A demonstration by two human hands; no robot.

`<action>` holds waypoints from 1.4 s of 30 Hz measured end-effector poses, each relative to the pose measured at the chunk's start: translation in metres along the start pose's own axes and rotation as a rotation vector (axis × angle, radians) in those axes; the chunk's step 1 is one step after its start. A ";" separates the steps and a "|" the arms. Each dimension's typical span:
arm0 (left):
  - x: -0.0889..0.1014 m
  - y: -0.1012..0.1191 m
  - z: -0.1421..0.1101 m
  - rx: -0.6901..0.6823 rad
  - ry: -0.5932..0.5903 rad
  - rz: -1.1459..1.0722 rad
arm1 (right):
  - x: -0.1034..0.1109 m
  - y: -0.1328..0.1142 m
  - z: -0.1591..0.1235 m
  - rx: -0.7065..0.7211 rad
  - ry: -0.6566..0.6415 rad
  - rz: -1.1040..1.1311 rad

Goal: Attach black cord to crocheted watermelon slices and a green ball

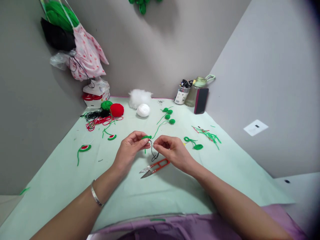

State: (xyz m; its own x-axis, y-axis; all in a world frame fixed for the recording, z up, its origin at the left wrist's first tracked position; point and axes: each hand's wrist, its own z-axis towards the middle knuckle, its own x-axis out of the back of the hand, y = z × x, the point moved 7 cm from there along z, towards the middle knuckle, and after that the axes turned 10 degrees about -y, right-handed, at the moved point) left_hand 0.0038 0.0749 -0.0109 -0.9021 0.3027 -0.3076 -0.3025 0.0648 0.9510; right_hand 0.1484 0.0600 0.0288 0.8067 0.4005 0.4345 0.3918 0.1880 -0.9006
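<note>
My left hand [133, 145] pinches a small green crochet piece [147, 137] between thumb and fingers, and they cover most of it. A strand of black yarn [152, 151] hangs from the piece and loops below it. Just to the right, my right hand [172, 148] is closed in a pinch close to the piece, with the yarn running up to its fingers. Whether a needle is in that pinch, I cannot tell. Orange-handled thread snips [155, 167] lie on the table under my right hand, blades pointing left.
Crocheted watermelon slices [85, 148] lie left, near a red yarn ball [116, 110] and tangled black yarn [100, 114]. White stuffing [140, 98] and a white yarn ball [143, 110] sit behind. Green crochet pieces [198, 146], yarn scraps [208, 135] and a phone [201, 101] are right.
</note>
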 end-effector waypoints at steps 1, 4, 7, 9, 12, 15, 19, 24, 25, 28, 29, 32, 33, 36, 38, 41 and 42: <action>0.000 0.001 0.000 -0.009 0.000 0.014 | 0.000 0.000 0.000 -0.008 -0.010 0.011; -0.001 0.007 -0.002 -0.054 0.005 0.106 | -0.001 0.003 0.002 -0.022 -0.047 0.071; -0.004 0.013 -0.005 -0.115 0.016 0.238 | -0.003 0.008 0.004 -0.048 -0.067 0.204; -0.004 0.015 -0.008 -0.151 0.042 0.298 | -0.006 0.012 0.005 -0.077 -0.065 0.317; -0.005 0.018 -0.013 -0.229 0.093 0.384 | -0.011 0.016 0.005 -0.106 -0.038 0.448; -0.010 0.022 -0.017 -0.325 0.073 0.480 | -0.013 0.017 0.006 -0.098 -0.009 0.507; -0.012 0.029 -0.020 -0.413 0.052 0.548 | -0.014 0.019 0.008 -0.076 -0.069 0.548; -0.010 0.035 -0.022 -0.482 0.067 0.580 | -0.014 0.016 0.010 -0.017 -0.160 0.587; -0.011 0.035 -0.022 -0.495 0.050 0.602 | -0.013 0.016 0.010 -0.009 -0.154 0.592; -0.017 0.034 -0.024 -0.535 0.002 0.673 | -0.010 0.013 0.010 0.012 -0.148 0.573; -0.018 0.034 -0.025 -0.547 -0.001 0.686 | -0.008 0.012 0.010 0.019 -0.141 0.540; -0.020 0.036 -0.026 -0.568 0.006 0.702 | 0.006 0.005 0.008 0.064 -0.063 0.367; -0.020 0.037 -0.027 -0.571 0.002 0.706 | 0.010 0.001 0.007 0.092 -0.046 0.310; -0.022 0.035 -0.025 -0.564 -0.048 0.699 | 0.013 -0.010 0.003 0.169 -0.045 0.175; -0.022 0.030 -0.022 -0.528 -0.099 0.669 | 0.012 -0.011 0.002 0.162 -0.051 0.094; -0.027 0.019 -0.016 -0.447 -0.205 0.623 | 0.011 -0.003 0.005 0.085 -0.076 0.067; -0.028 0.015 -0.015 -0.407 -0.236 0.602 | 0.014 0.002 0.007 0.058 -0.065 0.121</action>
State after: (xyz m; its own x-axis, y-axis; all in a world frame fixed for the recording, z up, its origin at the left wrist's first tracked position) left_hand 0.0200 0.0533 0.0120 -0.8712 0.3733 0.3187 0.0896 -0.5174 0.8510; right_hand 0.1569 0.0719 0.0332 0.8157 0.4800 0.3229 0.2656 0.1851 -0.9462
